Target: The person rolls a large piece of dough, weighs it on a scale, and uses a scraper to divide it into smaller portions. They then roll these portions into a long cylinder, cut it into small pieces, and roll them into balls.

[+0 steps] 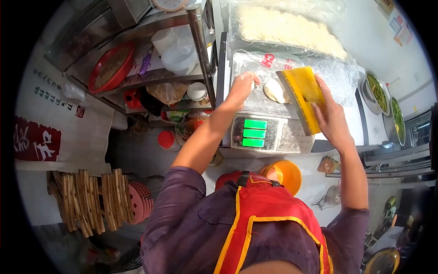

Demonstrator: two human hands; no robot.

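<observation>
My right hand (335,121) grips a yellow dough scraper (301,89) with a metal edge along its left side. The scraper is tilted over the right part of a digital scale (276,141) with green lit displays. Left of the scraper, partly covered by it, a white lump of dough (273,90) rests on the scale's floury metal plate (255,106). Closed with the fingertips pinched together, my left hand (242,90) hovers by the plate's left side near the dough. Whatever it may hold is too small to make out.
Behind the scale lies a large pale dough slab (292,29) in clear plastic (335,75). Bowls of chopped greens (378,93) stand at the right. A metal shelf rack (198,41) with a red basin (112,68) rises at the left. An orange bucket (292,176) sits below the table edge.
</observation>
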